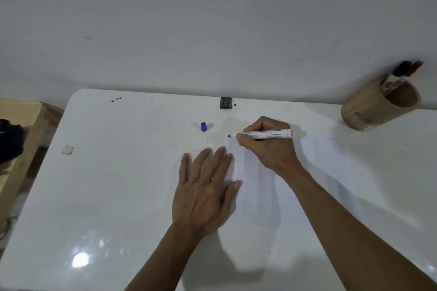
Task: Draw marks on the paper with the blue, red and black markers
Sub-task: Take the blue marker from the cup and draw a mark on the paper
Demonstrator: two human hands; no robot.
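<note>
The right grip is pinching a smooth white blue marker, its tip touching the creased paper. The left grip is lying flat, fingers spread, pressing the sheet's edge beside it on the glossy bench

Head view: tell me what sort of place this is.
Probably a plain home or office desk. A glossy white tabletop stands against a bare white wall, with a tan cylindrical holder of markers at the back and a creased white paper sheet under the hands.

dim, even light | glare patch on table | soft shadows under arms | wide-angle bending at edges
</note>
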